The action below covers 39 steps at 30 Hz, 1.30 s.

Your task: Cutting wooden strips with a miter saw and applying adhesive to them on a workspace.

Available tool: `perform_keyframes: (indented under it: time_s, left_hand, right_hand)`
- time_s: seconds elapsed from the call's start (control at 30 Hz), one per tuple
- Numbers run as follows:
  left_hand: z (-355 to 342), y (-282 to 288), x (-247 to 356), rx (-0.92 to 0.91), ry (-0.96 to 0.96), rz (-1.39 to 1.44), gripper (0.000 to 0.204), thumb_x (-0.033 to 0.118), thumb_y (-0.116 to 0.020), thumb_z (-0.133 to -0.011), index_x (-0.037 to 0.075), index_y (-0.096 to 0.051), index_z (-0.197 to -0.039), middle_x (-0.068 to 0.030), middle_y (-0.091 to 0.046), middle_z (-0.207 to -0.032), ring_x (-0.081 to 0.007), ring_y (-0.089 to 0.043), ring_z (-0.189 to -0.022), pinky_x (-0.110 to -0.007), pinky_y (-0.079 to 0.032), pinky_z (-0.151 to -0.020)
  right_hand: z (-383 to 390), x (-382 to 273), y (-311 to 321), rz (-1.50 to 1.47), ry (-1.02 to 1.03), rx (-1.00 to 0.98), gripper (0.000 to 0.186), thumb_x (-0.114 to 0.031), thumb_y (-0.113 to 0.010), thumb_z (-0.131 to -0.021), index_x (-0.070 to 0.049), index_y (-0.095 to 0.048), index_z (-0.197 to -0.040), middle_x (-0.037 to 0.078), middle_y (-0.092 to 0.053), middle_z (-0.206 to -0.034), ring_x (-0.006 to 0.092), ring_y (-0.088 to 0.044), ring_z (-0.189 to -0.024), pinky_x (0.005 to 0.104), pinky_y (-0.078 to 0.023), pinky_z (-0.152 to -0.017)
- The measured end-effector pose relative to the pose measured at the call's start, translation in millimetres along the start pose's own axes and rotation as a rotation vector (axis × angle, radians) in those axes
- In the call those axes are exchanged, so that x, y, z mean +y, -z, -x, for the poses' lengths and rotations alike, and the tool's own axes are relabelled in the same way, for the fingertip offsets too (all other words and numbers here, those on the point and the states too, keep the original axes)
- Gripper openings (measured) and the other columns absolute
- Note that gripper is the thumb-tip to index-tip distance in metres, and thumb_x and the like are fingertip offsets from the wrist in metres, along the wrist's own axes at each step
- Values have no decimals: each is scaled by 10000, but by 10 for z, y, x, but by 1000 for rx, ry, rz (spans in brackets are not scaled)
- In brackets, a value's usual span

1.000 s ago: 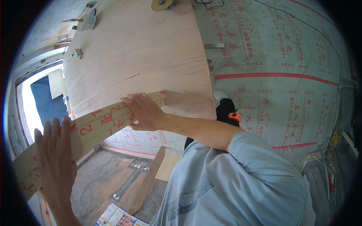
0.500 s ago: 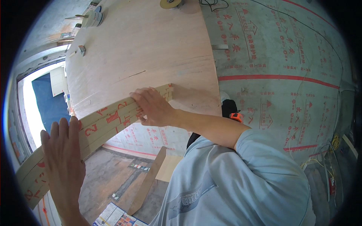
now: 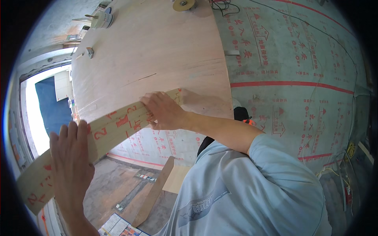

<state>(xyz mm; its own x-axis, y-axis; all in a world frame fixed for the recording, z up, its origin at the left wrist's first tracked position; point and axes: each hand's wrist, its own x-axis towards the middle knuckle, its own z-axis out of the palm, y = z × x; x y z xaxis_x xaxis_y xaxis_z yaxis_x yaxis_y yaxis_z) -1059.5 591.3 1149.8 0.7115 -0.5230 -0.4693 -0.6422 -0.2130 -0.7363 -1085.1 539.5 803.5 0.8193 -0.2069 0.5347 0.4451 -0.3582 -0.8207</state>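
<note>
A long pale wooden strip [image 3: 115, 128] with red printing runs diagonally from the lower left to the near edge of a plywood sheet [image 3: 149, 43]. My left hand [image 3: 72, 165] grips the strip toward its lower-left end, fingers over its upper edge. My right hand [image 3: 163, 110] is closed on it farther along, near the end that lies at the sheet. An orange tape measure [image 3: 248, 122] shows partly beyond my right forearm, against dark cloth.
On the sheet stand a white bucket [image 3: 103, 19], a spool [image 3: 182, 4] and a small block [image 3: 89, 52]. Printed protective covering [image 3: 287, 59] with a black cable lies at right. Below left are a board [image 3: 155, 190] and printed papers [image 3: 118, 226]. A bright opening [image 3: 31, 110] is at left.
Both hands and the strip have moved a little to the right in the picture, the right hand also slightly upward. The plywood sheet has shifted rightward in view too. Both grips remain.
</note>
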Motion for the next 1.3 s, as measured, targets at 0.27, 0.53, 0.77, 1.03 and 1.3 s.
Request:
perform_keyframes:
  time_s: [0.27, 0.53, 0.77, 1.03, 1.3]
  left_hand:
    - [734, -1535, 436, -136, 260, 757, 599, 41, -775, -641, 42, -546, -1195, -152, -609, -1100, -355, -610, -1080, -474, -451, -907]
    - [804, -3099, 2924, -235, 415, 1431, 865, 219, -863, -657, -9, -441, -1377, -253, -610, -1211, -412, -620, -1132, -454, -525, -942]
    - [474, -3427, 4109, -46, 468, 1566, 878, 183, -821, -654, 4, -405, -1406, -187, -565, -1176, -403, -566, -1122, -490, -478, -925]
    - [465, -3352, 4250, 0, 493, 1670, 915, 190, -832, -652, 21, -380, -1429, -184, -560, -1178, -401, -566, -1116, -502, -467, -911]
    - [421, -3078, 4301, -64, 571, 1662, 894, 192, -831, -662, 11, -384, -1416, -189, -559, -1172, -398, -567, -1114, -505, -476, -893]
  right_hand:
    - [-68, 82, 111, 215, 147, -529, 725, -219, -772, -779, -83, -456, -1417, 139, -510, -1348, 330, -481, -1313, 645, -337, -1096]
    - [339, 758, 0, 493, 195, -1311, 633, -222, -723, -814, -148, -498, -1400, 109, -513, -1378, 296, -431, -1393, 665, -200, -1217]
    - [800, 1198, -15, 574, 225, -1281, 559, -123, -633, -875, -165, -497, -1415, 107, -465, -1450, 295, -386, -1453, 591, -203, -1256]
    - [677, 1148, 287, 633, 75, -1099, 602, -179, -700, -870, -140, -513, -1440, 146, -467, -1498, 327, -387, -1462, 508, -318, -1213]
    - [-210, 1671, 817, 690, -482, -337, 522, -249, -765, -871, -39, -598, -1319, 192, -557, -1278, 386, -568, -1218, 435, -477, -1056]
